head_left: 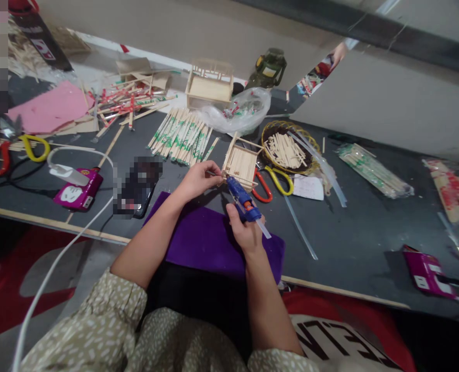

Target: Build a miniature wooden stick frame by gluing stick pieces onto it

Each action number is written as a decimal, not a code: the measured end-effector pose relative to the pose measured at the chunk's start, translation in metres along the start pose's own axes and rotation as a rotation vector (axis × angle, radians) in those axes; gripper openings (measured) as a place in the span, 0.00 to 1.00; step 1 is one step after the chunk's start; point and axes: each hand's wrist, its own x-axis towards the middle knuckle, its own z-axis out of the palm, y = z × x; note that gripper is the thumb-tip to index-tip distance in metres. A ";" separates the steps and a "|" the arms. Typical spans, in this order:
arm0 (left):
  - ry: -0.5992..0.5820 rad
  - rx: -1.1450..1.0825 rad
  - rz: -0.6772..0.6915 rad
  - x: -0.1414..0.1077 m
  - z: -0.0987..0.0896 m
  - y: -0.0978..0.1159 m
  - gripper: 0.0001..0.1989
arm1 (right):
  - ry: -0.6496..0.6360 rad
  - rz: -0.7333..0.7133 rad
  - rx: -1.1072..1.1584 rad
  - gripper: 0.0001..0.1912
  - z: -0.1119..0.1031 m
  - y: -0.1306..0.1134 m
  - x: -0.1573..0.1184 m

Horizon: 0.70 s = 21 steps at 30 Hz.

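My right hand (247, 227) is wrapped around a blue hot glue gun (240, 194) with a clear glue stick jutting from its back end. The gun's nozzle points at the near left corner of a small model built of wooden sticks (241, 161), which has a slatted base and thin upright posts. At that same corner the fingers of my left hand (204, 178) are pinched together on the model. What exactly lies between those fingertips is partly hidden. A purple cloth (214, 243) lies under my wrists at the table edge.
Around the model are wrapped chopsticks (183, 135), a basket (312, 135) of cut sticks, scissors (281, 181), a loose glue stick (301, 227) and a phone (146, 199). Behind stand a larger stick model (209, 90) and a plastic bag (252, 111). A white cable (70, 240) crosses the left edge.
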 end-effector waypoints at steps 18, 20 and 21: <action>-0.042 0.023 0.107 -0.002 -0.016 0.001 0.18 | 0.015 -0.025 -0.053 0.19 0.000 -0.005 0.000; -0.034 0.137 0.260 -0.005 -0.023 0.012 0.28 | 0.017 -0.044 -0.065 0.19 -0.001 -0.006 0.001; -0.061 0.233 0.328 -0.006 -0.026 0.019 0.32 | 0.018 -0.051 -0.074 0.19 -0.001 -0.006 0.001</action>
